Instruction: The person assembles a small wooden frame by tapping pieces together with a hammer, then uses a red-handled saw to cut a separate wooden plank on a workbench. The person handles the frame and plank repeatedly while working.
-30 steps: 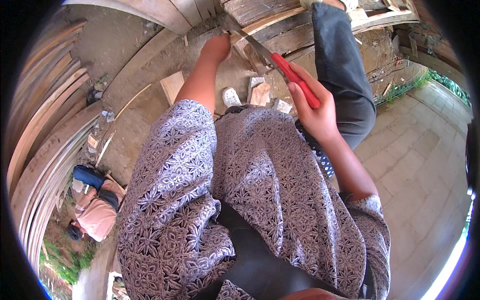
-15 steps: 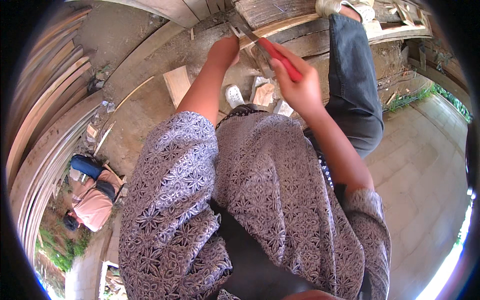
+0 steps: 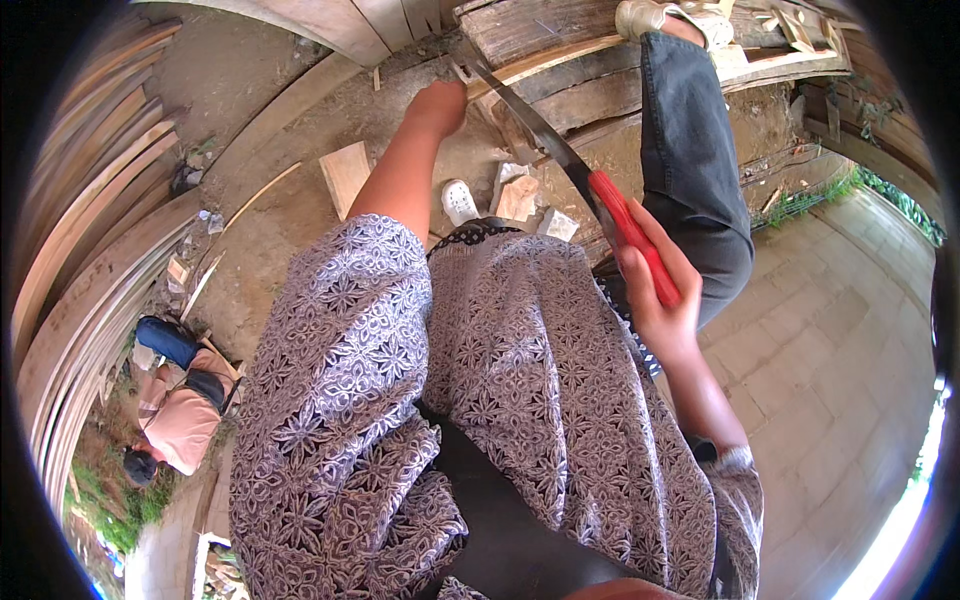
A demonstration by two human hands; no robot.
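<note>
Drawing back toward the body compared with half a second ago, the right hand (image 3: 668, 312) in the head view is now gripping, at three o'clock, the red handle (image 3: 630, 230) of a saw (image 3: 548, 138) whose blade is slanting up toward twelve. Just short of twelve, the left hand (image 3: 437, 108) is forming a closed fist near the blade's tip, beside the end of a pale wooden strip (image 3: 560, 62), its exact hold staying hidden. Toward one o'clock, a pale shoe (image 3: 638, 18) is resting on planks (image 3: 590, 100).
</note>
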